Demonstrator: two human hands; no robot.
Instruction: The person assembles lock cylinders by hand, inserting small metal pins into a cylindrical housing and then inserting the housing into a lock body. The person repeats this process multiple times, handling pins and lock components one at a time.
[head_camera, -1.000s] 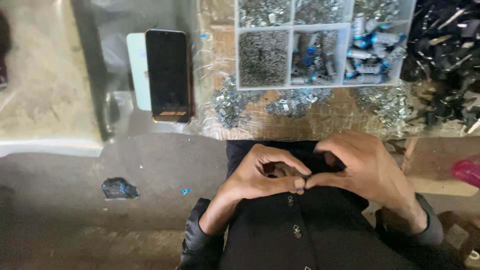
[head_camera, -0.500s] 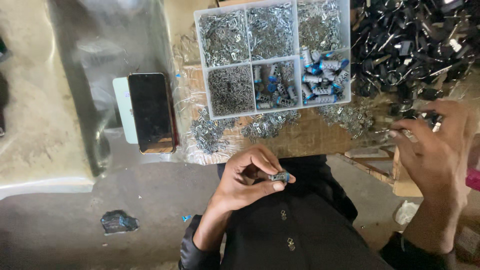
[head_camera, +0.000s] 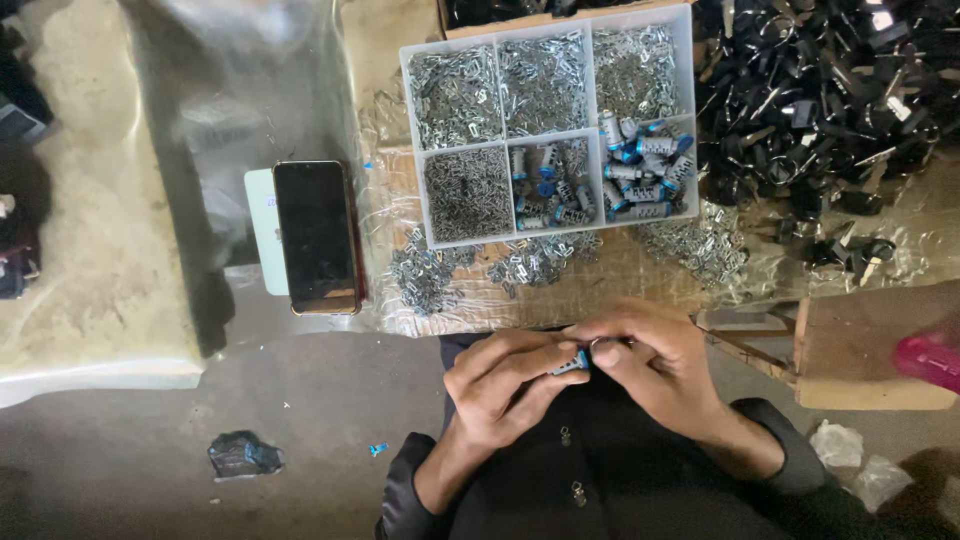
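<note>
— Cylinder part (head_camera: 573, 362), small, metal with a blue end: I'm holding it over my lap, just below the table (head_camera: 600, 290) edge. My left hand (head_camera: 505, 385) is pinching it; my right hand (head_camera: 655, 365) is closing its grip on the other end.

— How is it handling?

— I'm judging it light, stiff and slippery, so I'm taking it by the sides. The compartment tray (head_camera: 420, 170) is sitting well apart.

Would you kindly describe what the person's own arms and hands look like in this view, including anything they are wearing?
Both hands are bare: the left hand and the right hand show no gloves, and no rings or watch can be made out. Each forearm ends in a dark, black-looking long sleeve, bunched at the left cuff and right cuff. The sleeves match a dark buttoned garment on the body.
</note>
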